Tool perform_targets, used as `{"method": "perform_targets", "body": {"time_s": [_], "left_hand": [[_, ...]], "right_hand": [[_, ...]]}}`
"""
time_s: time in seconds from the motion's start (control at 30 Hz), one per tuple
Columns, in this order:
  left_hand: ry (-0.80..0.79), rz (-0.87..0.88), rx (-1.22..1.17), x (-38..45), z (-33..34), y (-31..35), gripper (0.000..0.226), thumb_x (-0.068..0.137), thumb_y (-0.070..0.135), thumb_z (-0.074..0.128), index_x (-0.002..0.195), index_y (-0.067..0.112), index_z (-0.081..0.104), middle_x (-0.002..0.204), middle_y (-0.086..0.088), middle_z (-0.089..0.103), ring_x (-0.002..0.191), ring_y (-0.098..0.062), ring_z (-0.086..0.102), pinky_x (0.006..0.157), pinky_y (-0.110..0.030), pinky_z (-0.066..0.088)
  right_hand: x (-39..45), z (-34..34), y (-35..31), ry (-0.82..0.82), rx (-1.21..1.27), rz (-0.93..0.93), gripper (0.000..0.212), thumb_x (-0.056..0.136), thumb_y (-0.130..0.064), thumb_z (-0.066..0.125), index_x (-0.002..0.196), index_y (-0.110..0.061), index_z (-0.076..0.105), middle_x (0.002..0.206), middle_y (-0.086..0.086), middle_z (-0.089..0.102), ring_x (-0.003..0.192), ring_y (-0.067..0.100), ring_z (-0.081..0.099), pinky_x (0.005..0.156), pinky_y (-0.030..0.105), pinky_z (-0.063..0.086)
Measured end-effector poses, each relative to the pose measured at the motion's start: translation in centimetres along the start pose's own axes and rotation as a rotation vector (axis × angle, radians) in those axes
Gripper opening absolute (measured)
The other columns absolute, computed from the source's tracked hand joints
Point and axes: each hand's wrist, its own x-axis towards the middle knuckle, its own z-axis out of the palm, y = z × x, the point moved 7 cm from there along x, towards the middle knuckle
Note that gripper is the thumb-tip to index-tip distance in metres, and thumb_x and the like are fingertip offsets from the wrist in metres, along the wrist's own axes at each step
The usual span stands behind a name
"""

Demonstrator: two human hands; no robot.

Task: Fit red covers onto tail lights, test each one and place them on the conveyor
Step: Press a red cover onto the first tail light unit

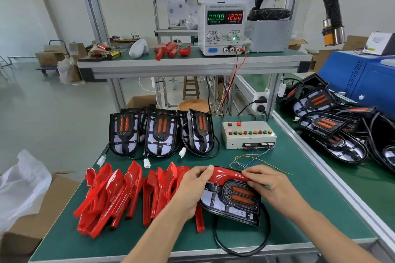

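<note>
A black tail light [234, 199] with two orange bars lies on the green mat in front of me, its black cable looping toward the near edge. A glossy red cover [226, 174] sits along its far edge. My left hand [192, 188] grips the cover and light from the left, thumb on top. My right hand [267, 183] pinches the cover's right end. Three uncovered tail lights [160, 134] lean in a row behind. A pile of loose red covers [119, 192] lies to the left.
A white test box [249, 134] with coloured buttons and thin wires stands at the back right. A power supply [223, 28] reading 12.00 sits on the upper shelf. Finished lights [333, 132] crowd the conveyor at right. Cardboard boxes [38, 209] stand left of the table.
</note>
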Motion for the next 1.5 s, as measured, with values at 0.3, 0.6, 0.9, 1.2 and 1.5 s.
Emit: {"method": "perform_targets", "body": {"time_s": [0.3, 0.6, 0.9, 1.2, 1.5], "left_hand": [[0.06, -0.078, -0.065, 0.2, -0.4, -0.9, 0.039, 0.095, 0.045, 0.069, 0.101, 0.007, 0.072, 0.091, -0.009, 0.079, 0.087, -0.026, 0.076, 0.088, -0.04, 0.058], [0.056, -0.075, -0.087, -0.1, -0.4, -0.8, 0.039, 0.095, 0.044, 0.069, 0.104, 0.006, 0.073, 0.096, -0.012, 0.079, 0.1, -0.034, 0.074, 0.097, -0.045, 0.056], [0.03, -0.038, -0.08, -0.1, -0.3, -0.5, 0.036, 0.097, 0.041, 0.067, 0.103, 0.006, 0.072, 0.091, -0.008, 0.077, 0.087, -0.021, 0.071, 0.089, -0.035, 0.056], [-0.003, 0.012, -0.09, 0.1, -0.3, -0.6, 0.027, 0.091, 0.027, 0.076, 0.109, 0.006, 0.073, 0.098, -0.009, 0.08, 0.089, -0.022, 0.076, 0.076, -0.029, 0.058], [0.008, 0.06, -0.101, 0.0, -0.3, -0.8, 0.02, 0.09, 0.014, 0.077, 0.107, 0.005, 0.073, 0.099, -0.011, 0.079, 0.096, -0.032, 0.075, 0.088, -0.041, 0.061]], "right_hand": [[0.1, 0.2, 0.0, 0.01, 0.052, 0.049, 0.03, 0.097, -0.018, 0.067, 0.12, -0.035, 0.074, 0.123, -0.019, 0.067, 0.118, 0.008, 0.062, 0.099, 0.018, 0.046], [0.0, 0.1, -0.3, 0.002, 0.066, 0.052, 0.028, 0.096, -0.023, 0.065, 0.12, -0.036, 0.074, 0.124, -0.018, 0.066, 0.12, 0.008, 0.061, 0.1, 0.017, 0.045], [-0.2, 0.3, -0.3, 0.067, 0.098, 0.08, 0.031, 0.095, -0.024, 0.066, 0.116, -0.045, 0.073, 0.121, -0.02, 0.068, 0.116, 0.005, 0.064, 0.098, 0.013, 0.045], [0.0, 0.2, -0.4, 0.043, 0.052, 0.088, 0.033, 0.094, -0.012, 0.069, 0.116, -0.036, 0.076, 0.121, -0.025, 0.066, 0.117, 0.001, 0.062, 0.099, 0.011, 0.043], [-1.0, 0.4, 0.0, 0.16, 0.312, 0.288, 0.023, 0.084, -0.03, 0.075, 0.102, -0.043, 0.079, 0.114, -0.02, 0.072, 0.11, -0.002, 0.065, 0.091, 0.007, 0.046]]}}
